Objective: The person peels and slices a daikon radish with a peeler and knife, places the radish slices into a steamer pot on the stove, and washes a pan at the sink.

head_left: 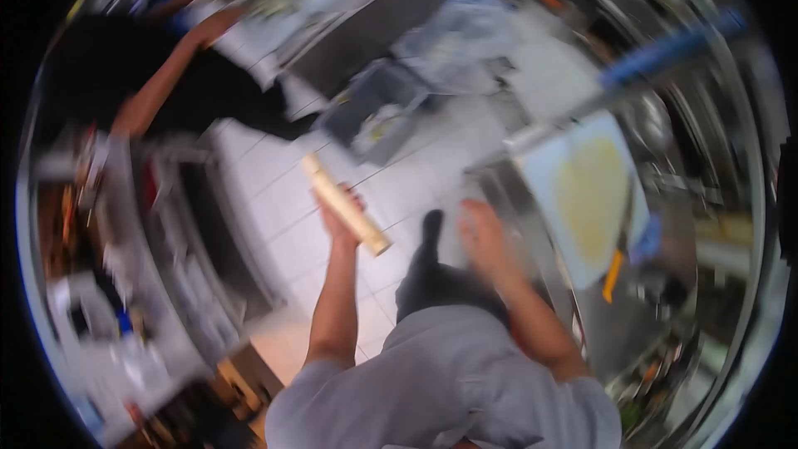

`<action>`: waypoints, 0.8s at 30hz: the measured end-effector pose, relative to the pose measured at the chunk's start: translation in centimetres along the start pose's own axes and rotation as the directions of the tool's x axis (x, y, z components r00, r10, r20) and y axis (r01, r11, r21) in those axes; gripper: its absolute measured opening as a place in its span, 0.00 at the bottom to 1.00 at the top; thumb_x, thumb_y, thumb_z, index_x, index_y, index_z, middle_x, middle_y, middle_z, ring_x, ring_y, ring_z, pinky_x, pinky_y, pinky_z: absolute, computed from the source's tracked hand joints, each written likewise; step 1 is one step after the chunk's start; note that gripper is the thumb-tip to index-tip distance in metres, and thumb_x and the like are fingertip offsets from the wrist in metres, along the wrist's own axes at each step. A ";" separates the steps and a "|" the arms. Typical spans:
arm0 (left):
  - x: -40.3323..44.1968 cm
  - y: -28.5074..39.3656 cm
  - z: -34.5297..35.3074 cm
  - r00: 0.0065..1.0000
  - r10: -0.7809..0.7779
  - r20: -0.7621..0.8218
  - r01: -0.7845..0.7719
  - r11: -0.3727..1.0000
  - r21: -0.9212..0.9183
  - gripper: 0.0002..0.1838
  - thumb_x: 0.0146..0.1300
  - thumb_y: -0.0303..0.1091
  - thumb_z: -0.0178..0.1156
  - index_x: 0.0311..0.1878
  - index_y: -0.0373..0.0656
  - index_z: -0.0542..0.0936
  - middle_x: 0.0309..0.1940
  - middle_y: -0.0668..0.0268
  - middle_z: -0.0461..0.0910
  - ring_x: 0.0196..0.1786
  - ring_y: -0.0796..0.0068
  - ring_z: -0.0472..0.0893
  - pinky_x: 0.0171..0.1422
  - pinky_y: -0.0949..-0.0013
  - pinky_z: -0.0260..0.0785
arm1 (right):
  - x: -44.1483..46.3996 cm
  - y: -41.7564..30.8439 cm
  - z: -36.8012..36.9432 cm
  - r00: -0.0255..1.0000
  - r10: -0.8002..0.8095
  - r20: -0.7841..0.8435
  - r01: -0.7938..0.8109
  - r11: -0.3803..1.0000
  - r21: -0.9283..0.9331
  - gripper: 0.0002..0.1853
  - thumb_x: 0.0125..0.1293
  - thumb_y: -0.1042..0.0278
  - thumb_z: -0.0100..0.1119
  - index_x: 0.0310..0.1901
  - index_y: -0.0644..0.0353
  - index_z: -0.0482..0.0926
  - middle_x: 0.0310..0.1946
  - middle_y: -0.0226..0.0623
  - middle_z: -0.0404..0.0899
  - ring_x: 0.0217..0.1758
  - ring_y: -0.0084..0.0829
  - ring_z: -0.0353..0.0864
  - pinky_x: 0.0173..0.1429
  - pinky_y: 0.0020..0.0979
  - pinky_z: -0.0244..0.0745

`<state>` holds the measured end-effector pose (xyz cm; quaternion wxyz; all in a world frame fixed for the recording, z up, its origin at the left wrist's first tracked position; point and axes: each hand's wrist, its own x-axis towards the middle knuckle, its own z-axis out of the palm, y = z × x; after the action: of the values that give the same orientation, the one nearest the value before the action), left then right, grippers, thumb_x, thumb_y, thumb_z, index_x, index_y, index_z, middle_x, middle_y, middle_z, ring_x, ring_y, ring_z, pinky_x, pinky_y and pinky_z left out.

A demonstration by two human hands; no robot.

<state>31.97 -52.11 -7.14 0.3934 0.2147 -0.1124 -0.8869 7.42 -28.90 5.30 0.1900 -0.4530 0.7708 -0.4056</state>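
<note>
In my left hand (341, 214) is a long, pale yellow bar (349, 205) with squared ends, held at a slant above the tiled floor; the fingers wrap round its middle. I cannot make out what the bar is made of. My right hand (486, 237) is blurred by motion, beside the metal counter on the right. Its fingers look loosely apart, and no object shows in it. A cutting board (582, 195) with a yellowish stain lies on that counter. On its right edge rests a knife with a yellow handle (613, 277).
A grey bin (374, 112) with scraps stands on the floor ahead, beside a clear plastic bag (457, 41). A co-worker in dark clothes (166, 75) reaches over a worktop at the upper left. Shelving (216, 224) lines my left side, with a cardboard box (249, 378) near my left elbow.
</note>
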 end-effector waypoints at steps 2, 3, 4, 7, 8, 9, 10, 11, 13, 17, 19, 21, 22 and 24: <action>1.1 -2.1 -2.9 0.923 -0.112 0.369 0.254 0.897 -0.362 0.40 0.70 0.69 0.49 0.65 0.38 0.69 0.47 0.59 0.77 0.47 0.59 0.77 0.54 0.51 0.71 | -5.0 1.8 0.3 0.997 0.046 0.059 -0.045 0.999 -0.017 0.14 0.73 0.62 0.52 0.48 0.64 0.80 0.47 0.54 0.82 0.52 0.57 0.79 0.60 0.51 0.73; 2.4 -2.1 -7.1 0.872 -0.193 0.449 0.339 0.901 -0.272 0.38 0.72 0.66 0.48 0.67 0.40 0.66 0.53 0.57 0.76 0.53 0.56 0.75 0.60 0.47 0.66 | -7.7 5.7 2.4 0.965 0.091 0.247 -0.052 0.986 -0.160 0.12 0.69 0.64 0.56 0.47 0.62 0.83 0.49 0.51 0.82 0.55 0.53 0.80 0.62 0.48 0.74; 3.1 -2.7 -5.6 0.835 -0.296 0.464 0.452 0.850 -0.271 0.36 0.73 0.66 0.46 0.66 0.42 0.68 0.51 0.57 0.78 0.50 0.56 0.77 0.58 0.48 0.69 | -9.7 6.3 2.9 0.954 0.121 0.274 -0.079 0.984 -0.160 0.14 0.70 0.59 0.56 0.44 0.61 0.83 0.44 0.50 0.83 0.50 0.53 0.81 0.57 0.52 0.75; -1.7 -3.4 5.1 0.931 -0.242 -0.274 0.359 0.745 0.562 0.33 0.71 0.73 0.45 0.57 0.53 0.71 0.32 0.69 0.76 0.29 0.75 0.79 0.27 0.72 0.72 | -12.9 5.9 2.9 0.776 0.408 0.481 -0.254 0.900 -0.355 0.21 0.70 0.49 0.55 0.45 0.61 0.82 0.44 0.49 0.85 0.51 0.53 0.83 0.55 0.54 0.77; -3.7 -5.5 6.8 0.931 -0.218 -0.292 0.362 0.639 0.678 0.33 0.69 0.75 0.46 0.51 0.52 0.74 0.27 0.71 0.74 0.25 0.74 0.77 0.24 0.70 0.71 | -15.2 7.6 3.2 0.770 0.426 0.476 -0.268 0.892 -0.365 0.22 0.69 0.47 0.56 0.47 0.60 0.83 0.45 0.50 0.85 0.52 0.54 0.83 0.55 0.53 0.78; -2.7 -6.0 2.9 0.904 -0.378 -0.200 0.359 0.416 0.836 0.36 0.66 0.78 0.48 0.45 0.49 0.75 0.22 0.72 0.71 0.19 0.74 0.74 0.23 0.70 0.70 | -16.1 9.3 3.0 0.741 0.468 0.482 -0.349 0.881 -0.319 0.22 0.69 0.47 0.56 0.47 0.60 0.83 0.46 0.51 0.85 0.52 0.55 0.83 0.55 0.52 0.78; -3.0 -6.4 0.2 0.805 -0.573 -0.152 0.343 0.241 0.908 0.38 0.64 0.77 0.52 0.39 0.43 0.79 0.20 0.68 0.75 0.18 0.69 0.77 0.23 0.64 0.72 | -18.4 12.2 4.5 0.833 0.411 0.370 -0.370 0.912 -0.179 0.22 0.71 0.47 0.56 0.49 0.60 0.82 0.46 0.52 0.85 0.53 0.56 0.82 0.56 0.51 0.77; -3.1 -9.2 -2.0 0.714 -0.669 -0.206 0.281 0.003 0.960 0.38 0.64 0.77 0.52 0.39 0.43 0.79 0.20 0.68 0.75 0.19 0.69 0.77 0.23 0.64 0.72 | -21.6 15.5 5.3 0.870 0.463 0.170 -0.446 0.886 -0.125 0.22 0.72 0.47 0.54 0.51 0.60 0.81 0.47 0.52 0.84 0.54 0.56 0.82 0.58 0.52 0.76; -6.0 -17.3 0.7 0.605 -0.724 -0.331 0.179 -0.282 0.943 0.39 0.64 0.77 0.53 0.39 0.43 0.79 0.20 0.67 0.75 0.19 0.69 0.77 0.24 0.63 0.72 | -29.2 20.9 5.1 0.838 0.544 -0.045 -0.544 0.826 -0.145 0.26 0.73 0.46 0.52 0.56 0.63 0.79 0.52 0.54 0.83 0.56 0.57 0.81 0.62 0.51 0.75; -13.4 -31.8 5.1 0.391 -0.820 -0.419 -0.217 -0.524 0.823 0.39 0.64 0.77 0.53 0.39 0.42 0.79 0.20 0.66 0.76 0.19 0.68 0.78 0.24 0.63 0.72 | -45.9 23.1 1.1 0.593 0.786 -0.176 -0.804 0.589 -0.081 0.25 0.67 0.47 0.54 0.45 0.65 0.86 0.47 0.55 0.86 0.53 0.55 0.84 0.59 0.52 0.77; -18.4 -37.8 6.6 0.297 -0.844 -0.446 -0.422 -0.535 0.732 0.39 0.64 0.76 0.53 0.39 0.42 0.79 0.20 0.66 0.76 0.19 0.68 0.78 0.24 0.62 0.72 | -55.2 22.1 0.7 0.431 0.858 -0.278 -0.880 0.468 0.084 0.24 0.66 0.48 0.55 0.42 0.64 0.88 0.45 0.54 0.86 0.51 0.54 0.85 0.57 0.51 0.78; -23.6 -42.7 7.2 0.215 -0.854 -0.474 -0.577 -0.503 0.644 0.39 0.64 0.76 0.53 0.39 0.42 0.80 0.20 0.66 0.76 0.19 0.67 0.78 0.24 0.62 0.73 | -63.9 19.5 0.7 0.258 0.907 -0.332 -0.884 0.360 0.297 0.23 0.66 0.49 0.55 0.42 0.63 0.88 0.45 0.53 0.87 0.51 0.53 0.86 0.56 0.51 0.78; -26.4 -45.0 7.1 0.177 -0.857 -0.484 -0.644 -0.473 0.602 0.39 0.64 0.76 0.53 0.39 0.42 0.80 0.20 0.65 0.77 0.20 0.67 0.78 0.24 0.62 0.73 | -68.4 17.0 1.1 0.166 0.920 -0.356 -0.851 0.316 0.420 0.23 0.66 0.49 0.55 0.43 0.62 0.88 0.45 0.52 0.87 0.51 0.53 0.86 0.56 0.51 0.79; -31.9 -48.4 6.9 0.116 -0.849 -0.515 -0.748 -0.415 0.518 0.39 0.64 0.76 0.54 0.39 0.41 0.80 0.20 0.65 0.77 0.20 0.67 0.79 0.25 0.62 0.73 | -76.2 15.8 5.4 -0.065 0.918 -0.392 -0.765 0.206 0.610 0.22 0.66 0.50 0.54 0.45 0.60 0.88 0.47 0.52 0.87 0.52 0.51 0.86 0.57 0.51 0.79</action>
<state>16.41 4.09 -9.59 -0.5429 -0.1253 -0.7939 -0.2434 41.79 37.74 -16.23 0.1319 0.3467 0.8352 -0.4059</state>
